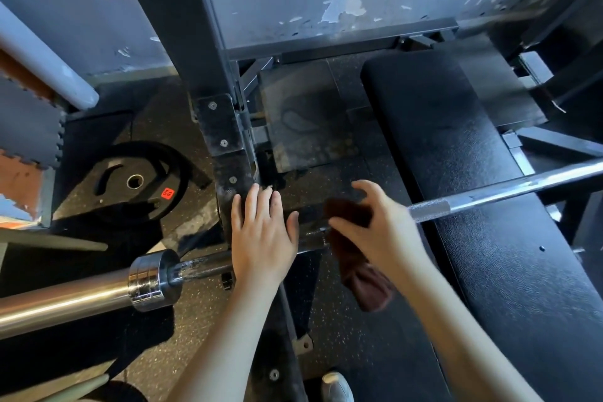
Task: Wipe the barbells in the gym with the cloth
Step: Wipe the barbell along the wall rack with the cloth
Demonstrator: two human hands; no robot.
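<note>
Two hands over one barbell [489, 196], its shaft running above a black bench pad [456, 140]. Left hand [261, 238] laid flat across the shaft just inboard of the chrome collar, fingers straight and slightly spread, gripping nothing; actual contact with the bar hard to tell. Right hand [375, 225] next along the shaft, toward the knurled stretch, fingers curled over a dark brown cloth [355, 264] bunched against the bar, a loose tail hanging below it. Probably mid-wipe, with the long bright run of shaft above the pad seemingly not yet done. Likely trouble from here: rolling or shifting the barbell under sideways rubbing, with only a flat palm for steadying. Snagging the hanging tail on the knurling or on the rack upright [222, 140] just behind the bar, and so dragging the cloth out of the fingers. Skimming the top of the shaft alone and missing the underside, given a loose bunch rather than a full wrap. Also a weight plate [137, 186] on the floor beyond the barbell's collar end: a tripping hazard when stepping along toward either end.
</note>
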